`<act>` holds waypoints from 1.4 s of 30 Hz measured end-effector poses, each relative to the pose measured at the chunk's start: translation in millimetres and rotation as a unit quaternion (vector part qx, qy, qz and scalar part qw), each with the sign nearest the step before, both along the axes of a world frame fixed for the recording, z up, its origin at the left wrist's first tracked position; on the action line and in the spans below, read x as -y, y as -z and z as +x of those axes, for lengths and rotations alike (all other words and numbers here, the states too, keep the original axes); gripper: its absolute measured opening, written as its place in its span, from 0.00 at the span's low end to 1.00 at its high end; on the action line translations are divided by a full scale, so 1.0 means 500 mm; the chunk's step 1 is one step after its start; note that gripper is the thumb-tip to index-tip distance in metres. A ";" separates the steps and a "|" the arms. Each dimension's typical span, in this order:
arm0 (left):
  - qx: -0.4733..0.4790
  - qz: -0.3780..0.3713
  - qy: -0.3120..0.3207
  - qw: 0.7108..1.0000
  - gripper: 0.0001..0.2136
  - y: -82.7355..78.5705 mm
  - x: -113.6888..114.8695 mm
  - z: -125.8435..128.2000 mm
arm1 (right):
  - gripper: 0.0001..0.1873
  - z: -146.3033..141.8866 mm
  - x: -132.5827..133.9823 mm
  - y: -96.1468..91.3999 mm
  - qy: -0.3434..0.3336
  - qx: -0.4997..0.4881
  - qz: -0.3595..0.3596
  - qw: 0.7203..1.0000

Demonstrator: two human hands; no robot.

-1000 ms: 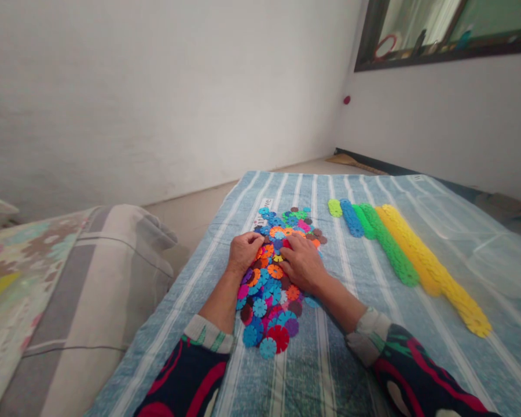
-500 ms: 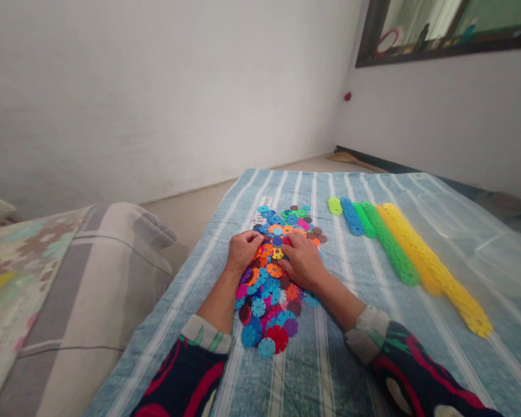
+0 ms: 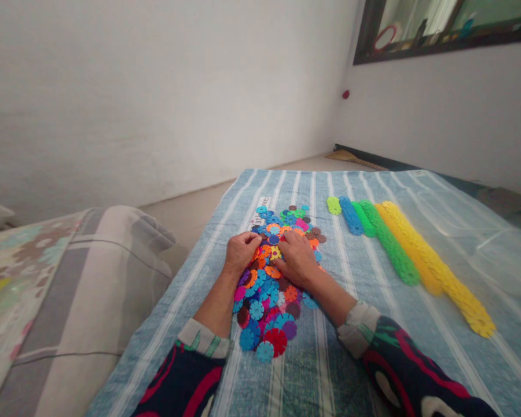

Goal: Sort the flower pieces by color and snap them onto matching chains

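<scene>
Spreading between and under the two hands, a loose heap of slotted plastic flower discs [image 3: 267, 289] runs from just beyond the fingers back toward the wrists. A yellow disc [image 3: 275, 252] lies in the gap between the hands, with a dark blue disc [image 3: 274, 239] just beyond it; nearest the body, between the forearms, are a red disc [image 3: 278, 340] and a light blue disc [image 3: 264, 351]. At the heap's left edge, the left hand [image 3: 243, 253] has its thumb and forefinger tips drawn close together; whether a disc is pinched there cannot be told. The right hand [image 3: 298, 259] rests palm down over the right side, fingers loosely bent, their tips too hidden to show any grip.

Well to the right of the right hand lie linked rows of discs: a short lime row [image 3: 334, 205], a blue row [image 3: 351, 216], green rows [image 3: 391, 246] and long yellow rows [image 3: 438, 269]. Past these is crumpled clear plastic [image 3: 503, 258]. Everything sits on a blue-and-white striped cloth [image 3: 186, 301] over the table. Left of the left arm stands something draped in grey-striped fabric [image 3: 117, 278]; far ahead of both hands rises a pale wall [image 3: 178, 92].
</scene>
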State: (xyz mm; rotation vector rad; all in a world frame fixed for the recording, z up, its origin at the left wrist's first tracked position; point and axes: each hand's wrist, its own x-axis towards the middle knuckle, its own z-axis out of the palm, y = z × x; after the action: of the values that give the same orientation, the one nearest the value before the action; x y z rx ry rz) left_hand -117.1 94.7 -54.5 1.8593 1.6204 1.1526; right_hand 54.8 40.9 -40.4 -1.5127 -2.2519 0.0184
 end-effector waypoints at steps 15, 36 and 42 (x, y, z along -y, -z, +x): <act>-0.014 -0.007 -0.003 1.000 0.12 -0.014 0.006 0.002 | 0.12 0.000 -0.012 0.010 0.011 -0.037 -0.011 0.999; -0.014 0.001 -0.012 1.000 0.13 -0.020 0.001 -0.006 | 0.06 0.054 -0.058 -0.030 0.030 -0.328 -0.025 0.944; -0.016 0.002 -0.013 1.000 0.12 -0.023 0.000 -0.005 | 0.05 0.194 -0.108 -0.043 0.124 -0.394 -0.034 0.910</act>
State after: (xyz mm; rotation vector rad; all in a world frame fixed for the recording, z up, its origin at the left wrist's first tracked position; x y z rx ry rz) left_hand -119.6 94.9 -43.2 1.8721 1.6661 1.1431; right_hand 151.8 95.0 -18.7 -1.4566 -1.4215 0.5377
